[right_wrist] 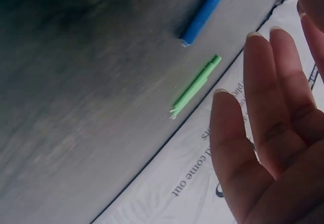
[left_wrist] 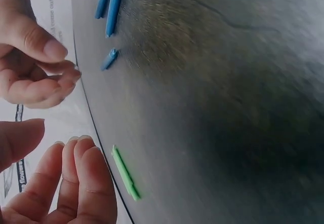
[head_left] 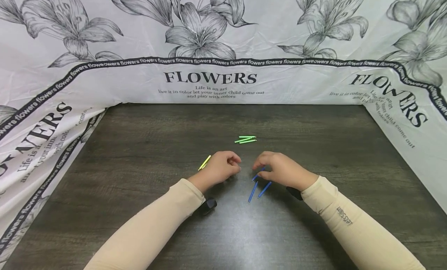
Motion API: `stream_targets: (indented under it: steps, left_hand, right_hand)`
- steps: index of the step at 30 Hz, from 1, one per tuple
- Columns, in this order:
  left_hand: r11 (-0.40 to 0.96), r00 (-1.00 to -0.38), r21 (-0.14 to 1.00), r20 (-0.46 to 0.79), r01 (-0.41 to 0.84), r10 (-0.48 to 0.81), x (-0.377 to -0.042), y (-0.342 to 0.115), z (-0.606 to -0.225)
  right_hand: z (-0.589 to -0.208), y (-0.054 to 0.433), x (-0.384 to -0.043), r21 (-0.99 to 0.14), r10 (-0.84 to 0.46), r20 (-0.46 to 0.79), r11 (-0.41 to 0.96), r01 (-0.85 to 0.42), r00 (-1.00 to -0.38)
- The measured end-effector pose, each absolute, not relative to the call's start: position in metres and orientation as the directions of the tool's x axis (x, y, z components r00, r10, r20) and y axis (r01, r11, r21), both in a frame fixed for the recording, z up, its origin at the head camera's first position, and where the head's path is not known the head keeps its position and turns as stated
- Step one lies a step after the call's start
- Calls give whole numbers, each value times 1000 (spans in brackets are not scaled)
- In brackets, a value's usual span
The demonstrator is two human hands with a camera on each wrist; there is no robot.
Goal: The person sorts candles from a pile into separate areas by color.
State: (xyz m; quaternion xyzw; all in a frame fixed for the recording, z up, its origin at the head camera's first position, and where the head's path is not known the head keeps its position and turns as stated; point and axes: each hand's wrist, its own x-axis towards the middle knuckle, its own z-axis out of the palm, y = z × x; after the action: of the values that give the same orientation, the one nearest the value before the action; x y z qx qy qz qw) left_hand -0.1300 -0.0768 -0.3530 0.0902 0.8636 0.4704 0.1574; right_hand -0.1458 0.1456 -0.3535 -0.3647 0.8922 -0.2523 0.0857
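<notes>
Thin candles lie on the dark table in three colour groups. My left hand (head_left: 220, 168) is just right of the yellow candles (head_left: 204, 162), its fingers (left_wrist: 96, 183) relaxed and bent, holding nothing. Facing it, my right hand (head_left: 282, 169) hovers over the blue candles (head_left: 253, 191), fingers (right_wrist: 228, 133) loosely extended and empty. One blue candle (head_left: 255, 177) is partly covered by the right fingers in the head view. Beyond both hands sit the green candles (head_left: 246, 140), close together; wick tips show on them in the right wrist view.
A dark wood-grain table (head_left: 157, 126) spreads under everything. White cloth (head_left: 216, 85) printed with flowers and lettering rises along its back and sides. Dark wrist devices (head_left: 209, 205) sit beneath the cream sleeves (head_left: 150, 227).
</notes>
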Motion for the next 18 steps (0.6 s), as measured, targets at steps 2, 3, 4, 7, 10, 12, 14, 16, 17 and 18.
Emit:
stream_targets:
  steps: [2, 3, 4, 7, 10, 12, 14, 16, 17, 18]
  left_hand:
    - [543, -931, 840, -183, 19, 315, -131, -73, -353]
    - [548, -930, 836, -183, 23, 318, -132, -71, -353]
    - [553, -928, 833, -185, 26, 322, -133, -69, -354]
    - [568, -921, 823, -206, 20, 331, -136, -63, -356]
    - [586, -912, 810, -215, 33, 349, -140, -57, -360]
    - [596, -906, 802, -218, 46, 362, -142, -53, -362]
    - [606, -901, 793, -215, 63, 376, -145, -50, -364]
    - [623, -899, 778, -208, 87, 385, -147, -46, -366]
    - [631, -899, 770, -206, 96, 388, -148, -44, -366]
    - [637, -898, 764, -204, 104, 391, -149, -43, -367]
  right_hand:
    - [-354, 150, -144, -508, -701, 36, 601, -618, -712]
    - [-355, 152, -143, -501, -706, 39, 599, -625, -707]
    - [-355, 153, -142, -497, -707, 38, 600, -627, -706]
    - [-358, 159, -139, -482, -711, 33, 604, -635, -702]
    - [-361, 163, -136, -484, -711, 19, 609, -628, -703]
    - [-362, 165, -134, -488, -714, 18, 604, -630, -700]
    - [-362, 166, -132, -486, -720, 19, 600, -635, -694]
    - [-363, 167, -130, -480, -726, 22, 595, -644, -688]
    - [-363, 167, -130, -476, -729, 23, 593, -649, -684]
    - [-364, 168, -129, -472, -732, 23, 593, -652, -681]
